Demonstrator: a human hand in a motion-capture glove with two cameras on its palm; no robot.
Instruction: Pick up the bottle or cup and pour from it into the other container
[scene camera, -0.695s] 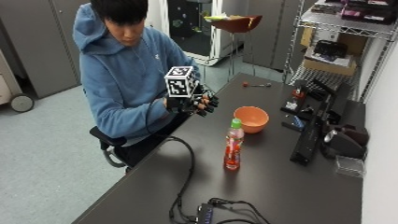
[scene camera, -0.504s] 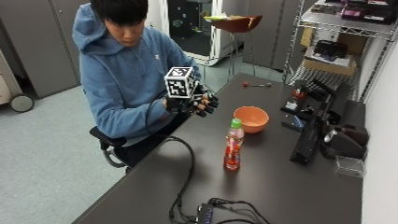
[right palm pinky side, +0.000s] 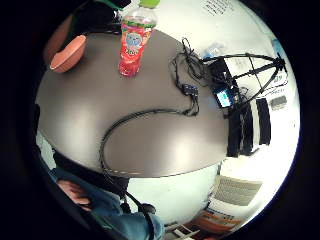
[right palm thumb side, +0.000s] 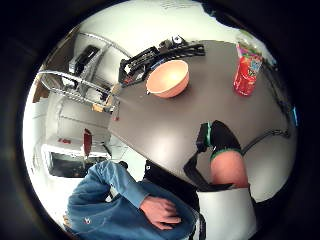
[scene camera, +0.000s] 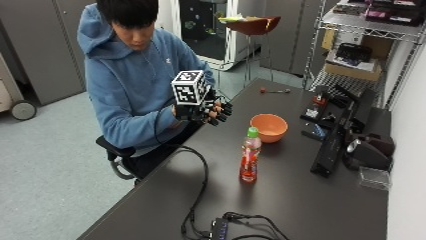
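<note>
gloved right hand (scene camera: 206, 111) raised over the desk's (scene camera: 299, 200) near edge, fingers (scene camera: 223, 111) relaxed, empty; well apart from capped juice bottle (scene camera: 249, 156) and orange bowl (scene camera: 269, 128) mid-desk, presumably poised to reach.

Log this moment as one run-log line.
phase: pre-grasp | right hand: raised at table edge, holds nothing | bottle: upright, capped, untouched | bowl: beyond bottle, apart
</note>
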